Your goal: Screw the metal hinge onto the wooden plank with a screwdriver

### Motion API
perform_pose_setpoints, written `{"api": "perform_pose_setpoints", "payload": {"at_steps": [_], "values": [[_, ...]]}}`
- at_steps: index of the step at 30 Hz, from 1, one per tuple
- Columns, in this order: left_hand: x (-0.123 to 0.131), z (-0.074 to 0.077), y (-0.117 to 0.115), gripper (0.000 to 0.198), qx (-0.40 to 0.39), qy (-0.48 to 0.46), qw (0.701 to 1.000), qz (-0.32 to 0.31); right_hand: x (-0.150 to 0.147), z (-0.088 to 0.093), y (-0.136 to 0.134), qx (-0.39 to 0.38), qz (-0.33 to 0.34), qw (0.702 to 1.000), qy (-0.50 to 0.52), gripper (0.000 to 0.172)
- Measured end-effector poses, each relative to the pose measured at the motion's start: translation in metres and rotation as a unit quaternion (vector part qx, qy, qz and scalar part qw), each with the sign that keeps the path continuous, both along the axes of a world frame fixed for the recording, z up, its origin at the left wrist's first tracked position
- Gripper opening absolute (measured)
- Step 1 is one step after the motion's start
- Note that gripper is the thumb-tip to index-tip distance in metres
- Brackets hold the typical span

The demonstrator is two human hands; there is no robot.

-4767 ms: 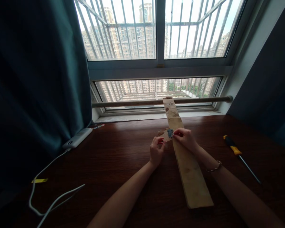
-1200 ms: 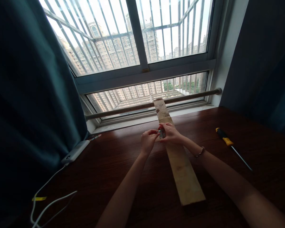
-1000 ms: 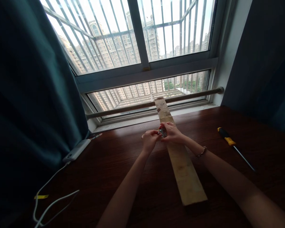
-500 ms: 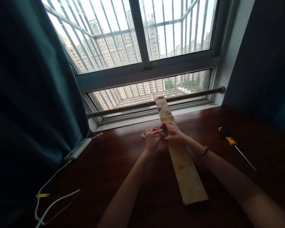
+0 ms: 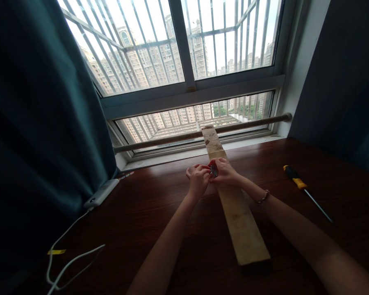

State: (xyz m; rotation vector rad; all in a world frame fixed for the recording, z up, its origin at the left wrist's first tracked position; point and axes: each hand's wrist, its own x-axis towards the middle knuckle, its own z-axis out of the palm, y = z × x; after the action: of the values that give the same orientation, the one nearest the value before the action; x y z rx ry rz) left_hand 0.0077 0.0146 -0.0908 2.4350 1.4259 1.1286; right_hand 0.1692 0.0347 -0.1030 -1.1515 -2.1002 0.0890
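Observation:
A small dark metal fitting (image 5: 214,171), seemingly a plate with holes, is held between my two hands above the wooden board (image 5: 244,223). My right hand (image 5: 228,173) curls its fingers and thumb around the fitting's right side. From the left, my left hand (image 5: 198,178) has its bent fingertips on the fitting's left edge. The fingers cover much of the fitting, so its exact kind is unclear. Running lengthwise away from me, the board passes beneath my right hand, its far end reaching the window rail.
A yellow-and-black screwdriver (image 5: 299,183) lies to the right on the dark table (image 5: 135,229). At the left a white power bank (image 5: 103,194) with a white cable (image 5: 59,235) rests beside the curtain (image 5: 55,106). A metal rail (image 5: 169,140) crosses the window.
My left hand has shifted slightly right, and its fingers now cover more of the fitting's left part. My right hand keeps its hold, and the board stays put.

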Motion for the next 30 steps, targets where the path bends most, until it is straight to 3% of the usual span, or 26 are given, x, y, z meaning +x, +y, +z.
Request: {"api": "perform_pose_setpoints", "payload": {"at_steps": [7,10,12,14,16,18,20,22,26,30], "values": [[-0.003,0.003,0.0,0.028,-0.016,0.001,0.999,-0.051,-0.001,0.0,-0.001,0.001,-0.003,1.0,-0.002,0.065],[-0.012,0.004,0.009,0.052,-0.062,-0.095,0.991,-0.076,0.0,-0.001,0.001,-0.005,-0.002,1.0,-0.002,0.067],[-0.019,-0.002,0.014,0.064,-0.109,-0.219,0.967,-0.072,0.0,0.0,0.001,-0.014,0.005,1.0,0.0,0.066],[-0.022,-0.016,0.014,0.065,-0.171,-0.374,0.91,-0.047,0.001,0.001,0.0,-0.021,0.011,1.0,0.0,0.067],[-0.022,-0.033,0.007,0.056,-0.25,-0.504,0.824,-0.062,0.0,0.002,0.0,-0.022,0.008,1.0,0.0,0.067],[-0.02,-0.049,-0.004,0.047,-0.336,-0.56,0.746,-0.131,0.0,0.002,0.0,-0.025,0.005,1.0,-0.005,0.067],[-0.017,-0.059,-0.014,0.041,-0.386,-0.573,0.7,-0.182,0.0,0.002,0.0,-0.027,0.006,1.0,-0.009,0.067],[-0.015,-0.063,-0.02,0.037,-0.394,-0.57,0.692,-0.203,0.001,0.002,0.0,-0.025,0.009,1.0,-0.009,0.067],[-0.015,-0.062,-0.02,0.035,-0.376,-0.537,0.726,-0.206,0.0,-0.001,-0.002,-0.022,0.017,1.0,-0.003,0.064],[-0.017,-0.063,-0.018,0.04,-0.377,-0.522,0.737,-0.205,0.001,0.007,-0.007,-0.018,0.047,0.999,0.005,0.073]]}}
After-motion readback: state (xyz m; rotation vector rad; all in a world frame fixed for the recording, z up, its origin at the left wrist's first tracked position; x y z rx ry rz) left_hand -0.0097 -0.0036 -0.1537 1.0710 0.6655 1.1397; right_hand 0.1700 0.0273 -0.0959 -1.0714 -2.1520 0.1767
